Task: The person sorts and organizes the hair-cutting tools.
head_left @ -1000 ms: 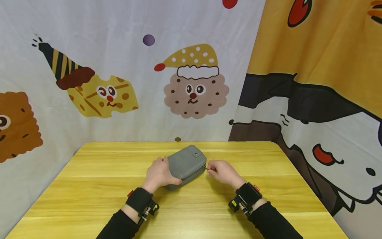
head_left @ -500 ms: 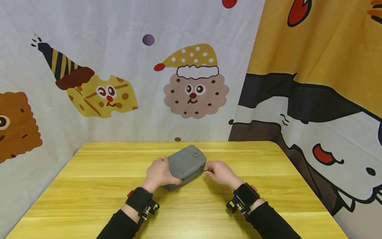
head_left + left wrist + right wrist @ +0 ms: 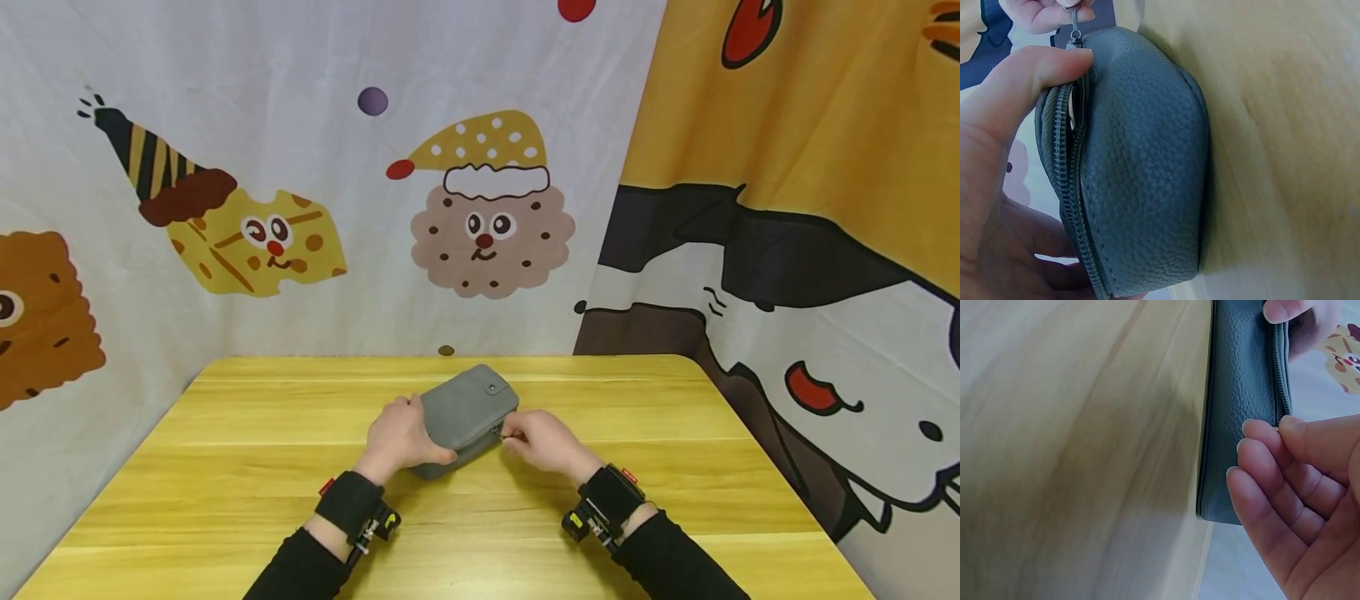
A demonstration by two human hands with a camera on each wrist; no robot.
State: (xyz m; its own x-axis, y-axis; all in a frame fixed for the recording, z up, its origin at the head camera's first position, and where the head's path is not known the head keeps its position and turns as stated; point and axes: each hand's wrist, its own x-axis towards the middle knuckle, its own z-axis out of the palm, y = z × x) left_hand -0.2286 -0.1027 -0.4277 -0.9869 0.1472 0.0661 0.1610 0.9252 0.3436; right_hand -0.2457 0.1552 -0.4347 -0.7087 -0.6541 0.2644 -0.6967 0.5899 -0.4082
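A grey leather-look zip pouch (image 3: 468, 408) lies at an angle on the wooden table, its snap tab towards the far right end. My left hand (image 3: 402, 433) grips its left end, the thumb lying along the zipped side and the fingers round the other side. Thumb and forefinger of my right hand (image 3: 546, 442) pinch the zipper pull (image 3: 1074, 24) at the pouch's right front side. In the left wrist view, the rows of zipper teeth (image 3: 1062, 150) stand apart below the left thumb, with a narrow gap between them. Whatever is inside the pouch is mostly hidden.
The wooden table (image 3: 225, 475) reaches back to a white curtain (image 3: 300, 100) printed with cartoon food. A yellow and dark patterned curtain (image 3: 750, 133) hangs at the right. Each wrist wears a black strap with a small camera.
My right hand has slid left and towards me along the pouch's side, carrying the zipper pull with it. The left hand and the pouch have stayed in place.
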